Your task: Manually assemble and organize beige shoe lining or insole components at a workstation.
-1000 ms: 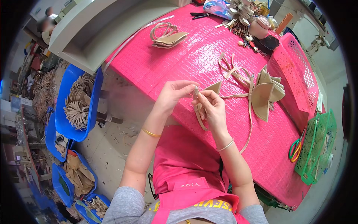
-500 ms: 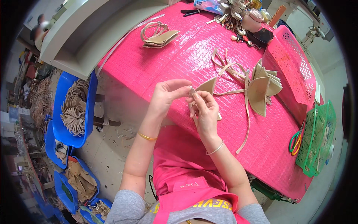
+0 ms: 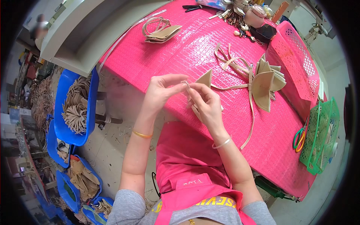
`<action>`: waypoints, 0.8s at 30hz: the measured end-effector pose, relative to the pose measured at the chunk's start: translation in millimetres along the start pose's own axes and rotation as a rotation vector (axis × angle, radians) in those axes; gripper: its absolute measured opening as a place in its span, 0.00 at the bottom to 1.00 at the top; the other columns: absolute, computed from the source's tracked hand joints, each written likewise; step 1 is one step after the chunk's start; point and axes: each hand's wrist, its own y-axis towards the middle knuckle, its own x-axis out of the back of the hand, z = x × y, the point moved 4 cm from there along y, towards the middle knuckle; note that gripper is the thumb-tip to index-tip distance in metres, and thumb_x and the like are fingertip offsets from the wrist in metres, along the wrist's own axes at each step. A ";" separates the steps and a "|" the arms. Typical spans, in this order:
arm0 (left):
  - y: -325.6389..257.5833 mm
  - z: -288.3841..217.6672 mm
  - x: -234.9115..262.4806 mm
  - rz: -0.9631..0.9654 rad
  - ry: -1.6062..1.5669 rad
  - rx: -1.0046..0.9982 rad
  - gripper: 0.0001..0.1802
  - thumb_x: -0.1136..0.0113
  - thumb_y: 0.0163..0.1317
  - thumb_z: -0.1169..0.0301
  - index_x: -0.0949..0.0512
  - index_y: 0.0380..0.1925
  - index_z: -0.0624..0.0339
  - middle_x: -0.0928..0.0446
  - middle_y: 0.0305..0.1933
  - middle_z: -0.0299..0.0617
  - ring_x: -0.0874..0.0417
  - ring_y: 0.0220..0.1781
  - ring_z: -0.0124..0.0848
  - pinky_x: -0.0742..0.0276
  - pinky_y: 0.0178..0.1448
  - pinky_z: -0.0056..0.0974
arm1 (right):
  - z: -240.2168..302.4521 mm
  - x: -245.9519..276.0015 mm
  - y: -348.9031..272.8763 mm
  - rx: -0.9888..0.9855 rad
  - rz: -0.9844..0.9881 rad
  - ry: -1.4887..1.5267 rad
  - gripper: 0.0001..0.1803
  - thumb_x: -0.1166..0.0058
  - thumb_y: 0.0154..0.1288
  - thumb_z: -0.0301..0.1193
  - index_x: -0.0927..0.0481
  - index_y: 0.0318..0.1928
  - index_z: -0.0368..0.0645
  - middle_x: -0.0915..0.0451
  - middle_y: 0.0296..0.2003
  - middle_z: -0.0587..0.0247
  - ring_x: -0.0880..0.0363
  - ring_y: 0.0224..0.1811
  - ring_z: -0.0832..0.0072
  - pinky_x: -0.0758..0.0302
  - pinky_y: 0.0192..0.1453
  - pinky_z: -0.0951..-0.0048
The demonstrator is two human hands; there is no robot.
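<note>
Both my hands meet over the near edge of the pink table, fingertips almost touching. With thumb and forefinger, my left hand pinches the small pale end of a beige strap. My right hand is closed on the same strap just beside it, its other fingers curled in. Partly behind the right hand, a pointed beige panel shows; how it joins the strap is hidden. Further right lies a stack of beige curved panels with long thin straps trailing from it.
On the pink table sits another beige strapped stack. A pink perforated basket, a green basket and coloured-handled scissors stand at the right. Blue bins with beige pieces line the left floor.
Both hands have shifted slightly left and up with the strap end. The beige panel behind the right hand has moved left too. The whole view has tilted a little.
</note>
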 end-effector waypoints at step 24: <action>-37.4 11.8 -59.8 0.005 -0.412 0.177 0.13 0.51 0.59 0.72 0.27 0.41 0.70 0.23 0.32 0.44 0.21 0.33 0.28 0.25 0.35 0.28 | 50.2 40.8 -27.5 0.785 0.125 -0.727 0.13 0.46 0.41 0.21 0.23 0.33 0.42 0.27 0.24 0.64 0.28 0.25 0.71 0.31 0.27 0.74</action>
